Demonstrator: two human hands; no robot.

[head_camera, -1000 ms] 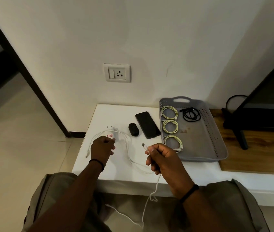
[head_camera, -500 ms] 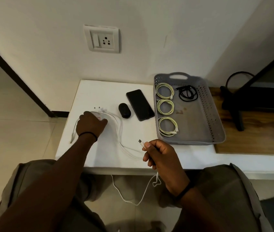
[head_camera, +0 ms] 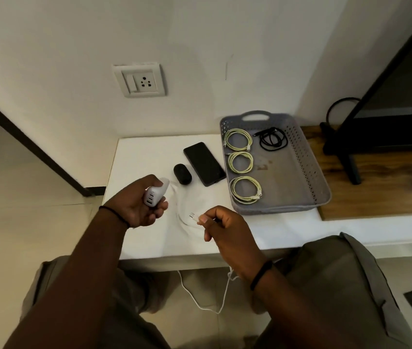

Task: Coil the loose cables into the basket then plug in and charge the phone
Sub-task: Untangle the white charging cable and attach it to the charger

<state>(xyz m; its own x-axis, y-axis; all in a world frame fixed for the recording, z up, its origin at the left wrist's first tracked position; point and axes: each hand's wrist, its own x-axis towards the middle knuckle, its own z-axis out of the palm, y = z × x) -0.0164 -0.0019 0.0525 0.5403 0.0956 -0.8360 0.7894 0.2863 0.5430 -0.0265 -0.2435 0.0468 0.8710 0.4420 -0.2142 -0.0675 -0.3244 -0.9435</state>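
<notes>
A plain off-white wall [head_camera: 225,46] fills the upper half of the frame, dimly and evenly lit. A white switch-and-socket plate [head_camera: 140,80] is set into it at upper centre-left. A dark door frame [head_camera: 28,144] runs diagonally down the left side to the floor. The floor [head_camera: 23,222] is pale beige tile with faint grout lines. A low white table [head_camera: 144,157] stands against the wall at centre. To its right lies a wooden surface [head_camera: 381,187] with dark grain, bearing a black stand leg [head_camera: 351,167] and a looped black cable [head_camera: 338,107] behind it.
</notes>
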